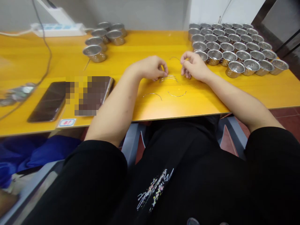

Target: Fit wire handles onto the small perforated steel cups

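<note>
Over the yellow table, my left hand (pixel 154 68) is curled with thumb and fingertips pinched at the end of a curved wire (pixel 169 78) in a small group of thin, bowed metal wires. My right hand (pixel 192 65) is closed, pinching another thin curved wire (pixel 173 57) whose free end sticks out to the left. Its other end is hidden behind my fingers. Nearer the table's front edge lie two separate curved wires, one arching up (pixel 152 93) and one bowed downward (pixel 177 96).
Rows of perforated metal cups (pixel 235 69) stand right of my right hand. Several more metal cups (pixel 94 53) are at the back left, near a white power strip (pixel 61 30). A dark phone (pixel 48 101) and a partly blurred-out dark object (pixel 105 87) lie left of my forearm.
</note>
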`<state>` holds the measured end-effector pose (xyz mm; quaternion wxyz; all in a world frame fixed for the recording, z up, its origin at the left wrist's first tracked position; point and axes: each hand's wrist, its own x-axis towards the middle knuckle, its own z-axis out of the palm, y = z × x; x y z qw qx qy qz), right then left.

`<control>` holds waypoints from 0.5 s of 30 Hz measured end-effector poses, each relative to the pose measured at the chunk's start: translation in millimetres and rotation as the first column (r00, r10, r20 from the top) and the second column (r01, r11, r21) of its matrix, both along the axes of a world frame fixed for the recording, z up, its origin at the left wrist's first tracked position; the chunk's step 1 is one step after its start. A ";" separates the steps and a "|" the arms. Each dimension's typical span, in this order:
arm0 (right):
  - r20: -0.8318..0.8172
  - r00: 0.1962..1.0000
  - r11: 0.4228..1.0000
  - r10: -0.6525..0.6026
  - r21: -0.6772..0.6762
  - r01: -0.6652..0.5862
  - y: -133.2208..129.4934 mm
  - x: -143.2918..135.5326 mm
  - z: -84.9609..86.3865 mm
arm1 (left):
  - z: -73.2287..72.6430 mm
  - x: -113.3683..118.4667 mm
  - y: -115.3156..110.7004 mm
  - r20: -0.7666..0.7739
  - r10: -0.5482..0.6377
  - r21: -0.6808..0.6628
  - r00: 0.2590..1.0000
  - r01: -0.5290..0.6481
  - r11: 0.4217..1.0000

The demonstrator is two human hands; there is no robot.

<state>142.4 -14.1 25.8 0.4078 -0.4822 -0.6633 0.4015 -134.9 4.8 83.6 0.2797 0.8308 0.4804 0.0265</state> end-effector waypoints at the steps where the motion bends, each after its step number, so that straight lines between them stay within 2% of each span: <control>1: 0.001 1.000 1.000 0.003 0.001 -0.003 0.2 0.3 -0.1 | -0.9 0.0 1.3 0.003 0.009 -0.002 1.000 -0.009 1.000; 9: -0.003 1.000 1.000 0.000 -0.016 0.000 -3.4 -2.7 2.3 | -10.4 -2.2 13.4 0.021 0.011 0.011 1.000 -0.012 1.000; 15: 0.001 1.000 1.000 -0.004 -0.016 0.004 -4.3 -2.8 3.2 | -15.4 1.4 15.4 -0.002 0.013 0.151 1.000 -0.012 0.988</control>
